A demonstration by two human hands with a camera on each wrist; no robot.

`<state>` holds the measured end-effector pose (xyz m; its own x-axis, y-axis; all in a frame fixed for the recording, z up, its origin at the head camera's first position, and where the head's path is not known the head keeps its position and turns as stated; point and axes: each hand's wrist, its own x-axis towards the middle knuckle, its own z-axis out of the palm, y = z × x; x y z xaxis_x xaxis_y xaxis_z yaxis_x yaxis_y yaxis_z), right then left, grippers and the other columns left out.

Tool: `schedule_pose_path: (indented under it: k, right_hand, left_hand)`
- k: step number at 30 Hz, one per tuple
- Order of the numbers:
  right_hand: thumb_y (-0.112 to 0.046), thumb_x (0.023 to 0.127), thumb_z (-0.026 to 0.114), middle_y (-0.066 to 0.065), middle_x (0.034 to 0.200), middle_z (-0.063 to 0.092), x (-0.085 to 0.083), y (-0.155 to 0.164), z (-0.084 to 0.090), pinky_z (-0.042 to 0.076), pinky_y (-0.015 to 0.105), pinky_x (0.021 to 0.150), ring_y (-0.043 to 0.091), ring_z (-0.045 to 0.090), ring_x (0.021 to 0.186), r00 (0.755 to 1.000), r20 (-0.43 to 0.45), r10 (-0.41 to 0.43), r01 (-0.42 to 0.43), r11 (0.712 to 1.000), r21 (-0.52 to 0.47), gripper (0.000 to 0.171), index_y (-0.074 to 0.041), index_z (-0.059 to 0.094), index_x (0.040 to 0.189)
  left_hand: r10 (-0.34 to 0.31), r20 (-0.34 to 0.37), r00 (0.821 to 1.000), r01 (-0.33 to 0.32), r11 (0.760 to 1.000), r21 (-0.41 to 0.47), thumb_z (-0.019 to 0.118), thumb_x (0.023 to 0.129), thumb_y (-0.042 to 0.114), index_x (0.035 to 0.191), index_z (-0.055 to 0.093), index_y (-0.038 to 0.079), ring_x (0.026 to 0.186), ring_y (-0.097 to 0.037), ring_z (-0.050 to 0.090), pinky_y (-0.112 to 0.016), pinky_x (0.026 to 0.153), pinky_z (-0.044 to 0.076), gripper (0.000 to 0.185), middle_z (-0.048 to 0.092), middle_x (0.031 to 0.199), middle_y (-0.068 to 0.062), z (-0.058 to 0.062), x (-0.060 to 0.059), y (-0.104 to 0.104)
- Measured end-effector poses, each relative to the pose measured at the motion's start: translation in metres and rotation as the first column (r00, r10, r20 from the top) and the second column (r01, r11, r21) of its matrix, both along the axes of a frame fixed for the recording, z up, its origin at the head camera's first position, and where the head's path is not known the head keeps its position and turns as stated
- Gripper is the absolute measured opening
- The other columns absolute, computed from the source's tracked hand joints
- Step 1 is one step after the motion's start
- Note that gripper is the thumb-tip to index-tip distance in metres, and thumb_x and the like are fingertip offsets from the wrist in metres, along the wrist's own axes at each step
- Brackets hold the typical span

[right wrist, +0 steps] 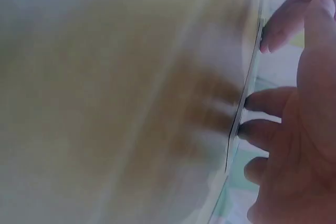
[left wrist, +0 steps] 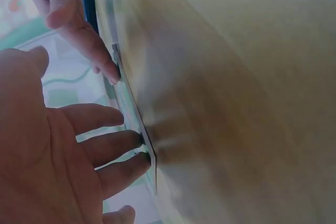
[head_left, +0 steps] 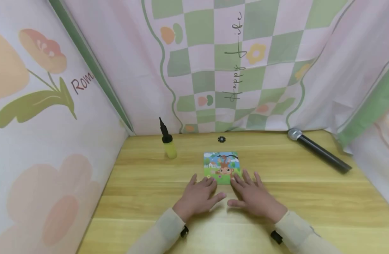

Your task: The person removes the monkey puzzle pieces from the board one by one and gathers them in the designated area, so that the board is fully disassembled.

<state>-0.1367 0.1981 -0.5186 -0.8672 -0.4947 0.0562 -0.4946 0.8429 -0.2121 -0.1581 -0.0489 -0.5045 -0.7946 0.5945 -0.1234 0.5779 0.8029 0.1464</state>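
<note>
A small square picture board (head_left: pixel 222 167) with a cartoon monkey lies flat on the wooden table (head_left: pixel 308 197). My left hand (head_left: pixel 199 194) lies flat on the table with straight fingers touching the board's near left edge. My right hand (head_left: pixel 253 194) lies flat too, fingertips at the near right edge. In the left wrist view the left fingertips (left wrist: pixel 137 141) press against the board's thin edge (left wrist: pixel 137 114). The right wrist view shows the right fingertips (right wrist: pixel 248 102) against that same edge (right wrist: pixel 239 124).
A yellow bottle with a black nozzle (head_left: pixel 168 143) stands at the back left. A black microphone (head_left: pixel 318 150) lies at the back right. A small black disc (head_left: pixel 222 139) sits behind the board. Printed cloth walls (head_left: pixel 226 63) close in three sides.
</note>
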Motion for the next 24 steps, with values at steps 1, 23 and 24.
schedule_pose_path:
  k: [1, 23, 24]
  right_hand:
    - [-0.070, 0.092, 0.053, 0.018, 0.159, 0.033, 0.003, -0.001, 0.000, 0.003, 0.072, 0.113, 0.052, 0.018, 0.146, 1.000, -0.009, 0.004, -0.004, 1.000, 0.012, 0.089, -0.005, 0.045, 0.152]
    - [-0.080, 0.089, 0.044, 0.020, 0.155, 0.042, 0.122, -0.017, -0.030, -0.011, 0.058, 0.117, 0.049, 0.041, 0.136, 0.945, -0.322, 0.051, -0.028, 0.997, 0.076, 0.095, -0.004, 0.055, 0.144]
    - [-0.080, 0.089, 0.044, 0.022, 0.155, 0.041, 0.121, -0.018, -0.025, -0.010, 0.060, 0.116, 0.050, 0.039, 0.138, 0.956, -0.290, 0.041, -0.022, 0.997, 0.067, 0.095, -0.004, 0.054, 0.144]
  left_hand:
    - [0.003, 0.003, 1.000, -0.003, 1.000, 0.000, 0.003, 0.096, 0.075, 0.156, 0.042, 0.017, 0.145, -0.025, 0.036, -0.060, 0.119, 0.011, 0.092, 0.037, 0.159, -0.004, 0.001, 0.003, 0.000]
    - [-0.055, -0.037, 0.998, 0.056, 0.998, 0.035, 0.023, 0.104, 0.066, 0.141, 0.062, 0.019, 0.138, -0.029, 0.046, -0.064, 0.111, 0.029, 0.072, 0.051, 0.150, -0.006, -0.002, 0.113, -0.019]
    - [-0.059, -0.061, 0.996, 0.062, 0.997, 0.042, 0.024, 0.104, 0.066, 0.141, 0.061, 0.019, 0.137, -0.029, 0.047, -0.065, 0.111, 0.029, 0.071, 0.051, 0.150, -0.006, -0.003, 0.111, -0.019]
